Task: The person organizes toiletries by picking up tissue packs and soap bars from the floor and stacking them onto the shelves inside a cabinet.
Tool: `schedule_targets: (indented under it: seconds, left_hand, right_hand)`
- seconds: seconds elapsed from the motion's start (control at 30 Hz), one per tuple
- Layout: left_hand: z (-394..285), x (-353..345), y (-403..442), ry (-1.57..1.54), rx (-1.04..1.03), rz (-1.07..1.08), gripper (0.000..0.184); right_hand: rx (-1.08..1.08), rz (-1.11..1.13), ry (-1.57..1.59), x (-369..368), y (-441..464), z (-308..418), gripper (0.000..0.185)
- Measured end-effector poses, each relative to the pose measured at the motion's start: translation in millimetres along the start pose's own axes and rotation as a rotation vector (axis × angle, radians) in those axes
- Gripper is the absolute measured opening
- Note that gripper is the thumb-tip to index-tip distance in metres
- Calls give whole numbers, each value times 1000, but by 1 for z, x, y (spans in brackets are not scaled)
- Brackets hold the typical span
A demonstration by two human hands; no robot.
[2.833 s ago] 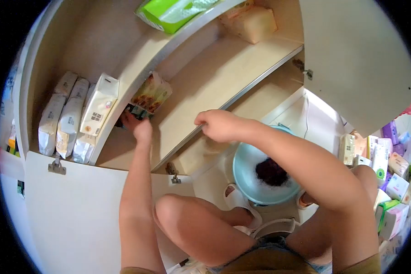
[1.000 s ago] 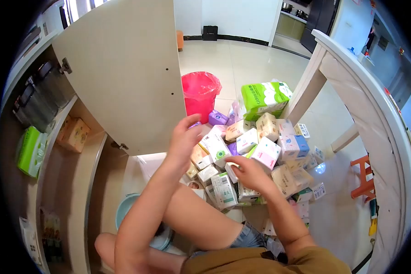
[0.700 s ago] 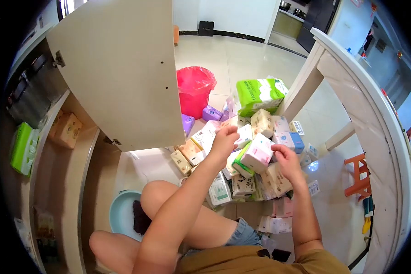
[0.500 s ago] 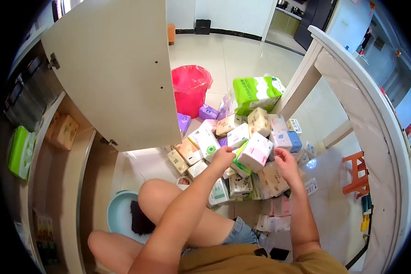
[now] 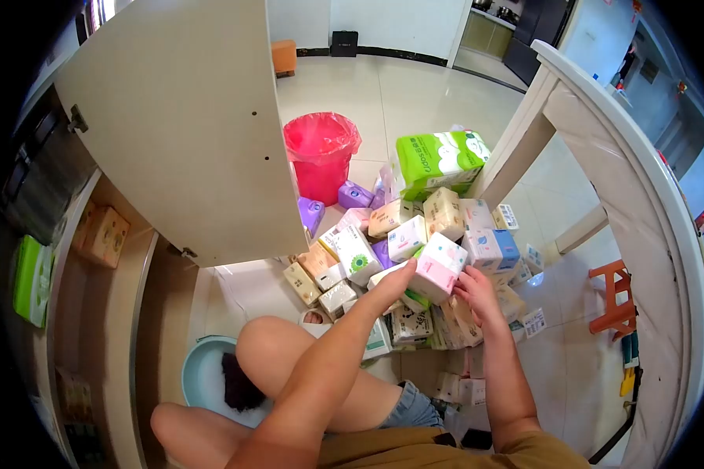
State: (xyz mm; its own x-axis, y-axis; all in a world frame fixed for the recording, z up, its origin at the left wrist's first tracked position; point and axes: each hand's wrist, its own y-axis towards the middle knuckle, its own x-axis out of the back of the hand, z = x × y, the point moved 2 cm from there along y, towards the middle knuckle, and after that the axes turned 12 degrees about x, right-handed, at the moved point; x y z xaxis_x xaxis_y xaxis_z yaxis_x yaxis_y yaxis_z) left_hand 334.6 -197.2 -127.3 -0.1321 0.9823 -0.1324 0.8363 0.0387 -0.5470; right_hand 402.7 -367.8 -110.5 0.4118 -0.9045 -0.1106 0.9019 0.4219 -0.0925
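A pink-and-white tissue pack point(image 5: 438, 270) sits between my two hands, above a heap of other packs. My left hand point(image 5: 397, 284) grips its left side; the fingers are partly hidden by the pack. On the lower right edge of the same pack, the bent fingers of my right hand point(image 5: 477, 294) press against it. Just behind it lie a white tissue pack point(image 5: 407, 238) and a cream one point(image 5: 443, 213). A white pack with a green flower point(image 5: 357, 255) leans to the left of my left hand. A blue pack point(image 5: 506, 248) is beyond my right hand.
Behind the heap stand a pink lined bin point(image 5: 321, 168) and a large green tissue bundle point(image 5: 442, 162). An open cabinet door point(image 5: 180, 133) and shelves point(image 5: 125, 273) flank the left. At right are a white table point(image 5: 626, 180) and an orange stool point(image 5: 612, 297). A blue basin point(image 5: 203, 375) holds something dark.
My right hand has closed in from the right onto the pink-and-white tissue pack. My left hand has shifted slightly right against it, and the pack has turned a little. The view has shifted slightly.
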Motion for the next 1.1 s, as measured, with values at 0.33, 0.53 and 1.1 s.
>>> schedule_targets:
  seconds: [0.33,0.53,1.1]
  left_hand:
    - [-5,-5,4,-20,57,-74,48]
    - [-10,1,-4,-127,12,-169,43]
    - [-60,79,-106,-363,-369,-290,57]
  right_hand:
    - [-63,33,-77,-8,-8,9,29]
    - [20,32,-65,-25,-14,26,31]
    - [29,413,378,-146,5,49,44]
